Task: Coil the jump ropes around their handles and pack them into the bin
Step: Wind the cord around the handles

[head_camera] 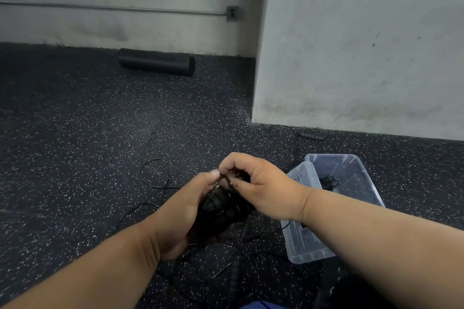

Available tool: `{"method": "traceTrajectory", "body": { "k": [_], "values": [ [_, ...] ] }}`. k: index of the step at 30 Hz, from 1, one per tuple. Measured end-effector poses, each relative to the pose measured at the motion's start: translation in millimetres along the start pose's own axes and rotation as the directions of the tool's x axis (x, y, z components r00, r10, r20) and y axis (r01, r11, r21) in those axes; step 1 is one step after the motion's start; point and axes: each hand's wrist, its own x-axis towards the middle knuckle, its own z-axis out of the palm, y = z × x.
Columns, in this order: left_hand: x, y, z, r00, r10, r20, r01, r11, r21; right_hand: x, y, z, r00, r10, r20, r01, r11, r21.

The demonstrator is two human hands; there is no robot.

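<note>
The person is in the middle of the coiling step. The left hand (175, 218) is wrapped around a pair of black ribbed handles (221, 208) held together, its grip clenched on them. The right hand (256, 183) is just above, fingers curled and pinching a loop of the thin rope (222, 180) against the left thumb. A few turns seem to lie on the handles already, though the hands hide how many.

A good length of loose cord (154, 173) trails over the speckled rubber floor (75, 133) to the left, so I judge this rope only partly wound. The next move calls for the right hand to lay the pinched loop snugly around the handles and draw in more slack, keeping tension so the turns do not slip.

The clear plastic bin (361, 173) sits on the floor to the right, near the wall, with one dark bundle (330, 182) inside. Another handle (310, 136) lies beyond the bin, and more rope lies tangled below the hands.
</note>
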Motion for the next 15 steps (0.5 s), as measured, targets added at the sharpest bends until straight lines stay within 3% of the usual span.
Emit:
{"method": "traceTrajectory", "body": {
  "k": [4, 11, 13, 15],
  "values": [
    [-1, -2, -3, 0.999, 0.011, 0.038, -0.017, 0.988, 0.156, 1, -3, -4, 0.999, 0.041, 0.004, -0.041, 0.995, 0.096],
    [9, -8, -8, 0.998, -0.058, 0.008, 0.055, 0.971, 0.234, 1, -5, -14, 0.964, 0.161, 0.212, -0.22, 0.928, 0.3],
    [12, -10, -8, 0.998, -0.058, -0.006, 0.058, 0.965, 0.257, 1, -6, -19, 0.95, 0.154, 0.271, -0.209, 0.96, 0.187],
    [14, -10, -8, 0.999, -0.043, -0.012, 0.045, 0.956, 0.288, -1, -4, -22, 0.955, 0.12, 0.27, -0.106, 0.992, -0.066]
  ]
}}
